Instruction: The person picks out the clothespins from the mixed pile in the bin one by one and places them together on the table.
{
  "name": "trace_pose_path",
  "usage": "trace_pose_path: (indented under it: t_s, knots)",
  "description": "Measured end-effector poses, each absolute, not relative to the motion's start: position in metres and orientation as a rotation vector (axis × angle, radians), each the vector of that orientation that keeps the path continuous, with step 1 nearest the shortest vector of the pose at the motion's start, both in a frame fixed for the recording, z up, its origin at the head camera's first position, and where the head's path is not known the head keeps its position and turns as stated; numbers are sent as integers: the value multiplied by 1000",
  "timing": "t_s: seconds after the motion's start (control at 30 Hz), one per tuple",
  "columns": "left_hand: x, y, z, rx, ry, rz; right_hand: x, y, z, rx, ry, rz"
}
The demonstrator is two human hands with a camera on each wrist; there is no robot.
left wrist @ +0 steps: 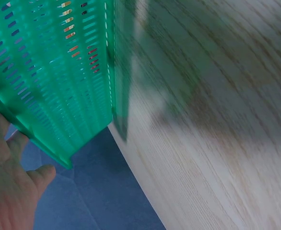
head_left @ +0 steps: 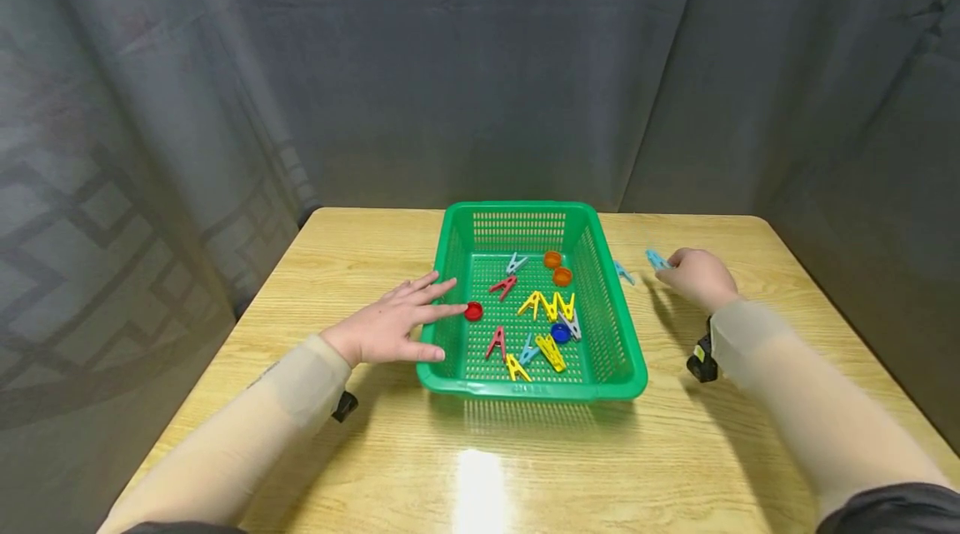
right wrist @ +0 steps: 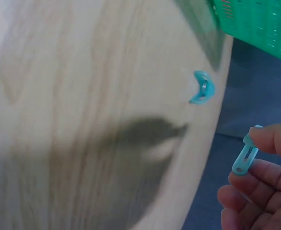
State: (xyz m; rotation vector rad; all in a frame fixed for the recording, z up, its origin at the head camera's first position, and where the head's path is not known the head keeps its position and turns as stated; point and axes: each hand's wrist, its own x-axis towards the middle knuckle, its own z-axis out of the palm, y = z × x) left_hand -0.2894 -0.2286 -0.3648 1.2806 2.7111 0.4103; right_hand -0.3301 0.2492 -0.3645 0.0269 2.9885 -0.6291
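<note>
Left hand (head_left: 390, 326) lies flat with fingers spread; right hand (head_left: 696, 276) has fingertips (right wrist: 267, 136) pinched together.

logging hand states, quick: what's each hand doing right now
Left hand: open, fingers spread over the green basket rim.
Right hand: pinching a light blue clothespin.

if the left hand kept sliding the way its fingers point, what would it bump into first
Most likely the red bottle cap: the left hand reaches over the green basket wall, fingertips pointing right at the cap and almost touching it. Depth is unclear, so its height above the basket floor can't be told.
</note>
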Motion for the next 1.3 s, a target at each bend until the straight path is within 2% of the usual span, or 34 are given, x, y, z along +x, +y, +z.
trace_pose_path:
  t_s: [0.8, 1.3]
  knots:
    - [-291, -229, -367, 1274, 2712, 389, -359, 231, -399, 172, 2902, -683]
    - [-291, -228, -368, 1287, 2712, 393, -363, 225, -400, 219, 2845, -636]
